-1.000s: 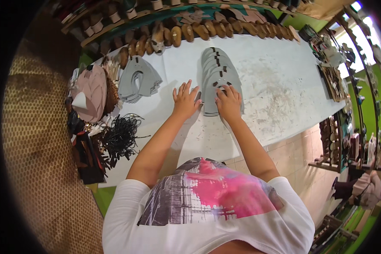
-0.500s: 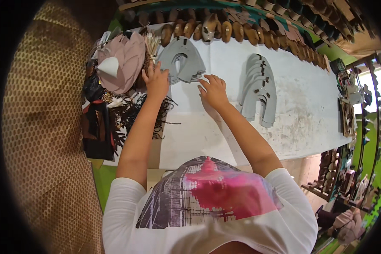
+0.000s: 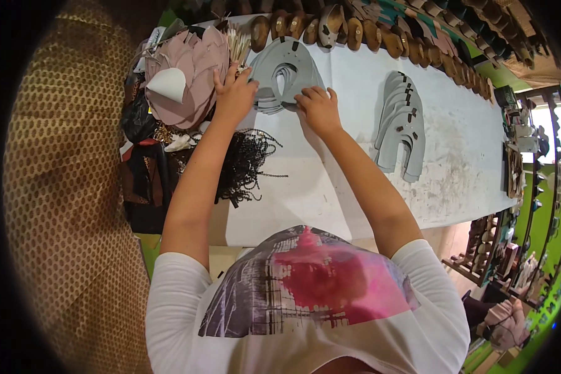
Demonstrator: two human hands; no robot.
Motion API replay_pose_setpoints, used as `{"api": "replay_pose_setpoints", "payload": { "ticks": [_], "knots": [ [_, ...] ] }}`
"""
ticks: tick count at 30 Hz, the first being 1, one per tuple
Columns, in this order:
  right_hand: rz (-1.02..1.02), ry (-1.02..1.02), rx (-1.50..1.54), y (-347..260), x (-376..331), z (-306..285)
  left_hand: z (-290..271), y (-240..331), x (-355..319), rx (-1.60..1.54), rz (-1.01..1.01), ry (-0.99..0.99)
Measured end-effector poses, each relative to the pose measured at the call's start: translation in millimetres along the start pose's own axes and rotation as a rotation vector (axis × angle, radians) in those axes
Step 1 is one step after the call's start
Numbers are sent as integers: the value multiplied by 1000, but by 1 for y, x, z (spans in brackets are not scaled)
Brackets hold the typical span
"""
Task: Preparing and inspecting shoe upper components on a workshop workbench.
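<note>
A fanned stack of grey, horseshoe-shaped shoe upper pieces [image 3: 302, 65] lies on the white-topped table, between my hands. Against its left edge rests my left hand [image 3: 234, 98], open, with the fingers spread. My right hand [image 3: 320, 112] is open too, its bent fingertips touching the lower right end of the stack. Neither hand has lifted a piece. Farther right, a second overlapping row of similar grey pieces [image 3: 397, 124] carries small dark marks down its middle.
Pinkish cut pieces [image 3: 196, 78] with a white one on top are heaped at the left, near a bundle of thin sticks [image 3: 238, 42]. Black braided strands [image 3: 246, 165] lie beside my left forearm. Wooden shoe lasts [image 3: 374, 40] line the table's far edge.
My right hand has moved up onto the lower right end of the grey stack. The left hand has come in against the left edge. The whole view has shifted slightly.
</note>
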State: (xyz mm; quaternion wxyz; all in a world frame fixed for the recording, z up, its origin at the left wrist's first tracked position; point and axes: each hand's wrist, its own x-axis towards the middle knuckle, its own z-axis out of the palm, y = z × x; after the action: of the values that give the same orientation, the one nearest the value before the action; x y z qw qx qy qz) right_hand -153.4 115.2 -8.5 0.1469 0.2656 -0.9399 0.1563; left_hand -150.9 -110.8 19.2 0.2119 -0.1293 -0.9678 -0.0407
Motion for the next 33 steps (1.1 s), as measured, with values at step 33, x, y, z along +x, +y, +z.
{"api": "replay_pose_setpoints", "payload": {
  "ticks": [33],
  "knots": [
    [17, 156, 73, 3, -2, -39, -27, 18, 7, -95, 107, 41]
  ]
}}
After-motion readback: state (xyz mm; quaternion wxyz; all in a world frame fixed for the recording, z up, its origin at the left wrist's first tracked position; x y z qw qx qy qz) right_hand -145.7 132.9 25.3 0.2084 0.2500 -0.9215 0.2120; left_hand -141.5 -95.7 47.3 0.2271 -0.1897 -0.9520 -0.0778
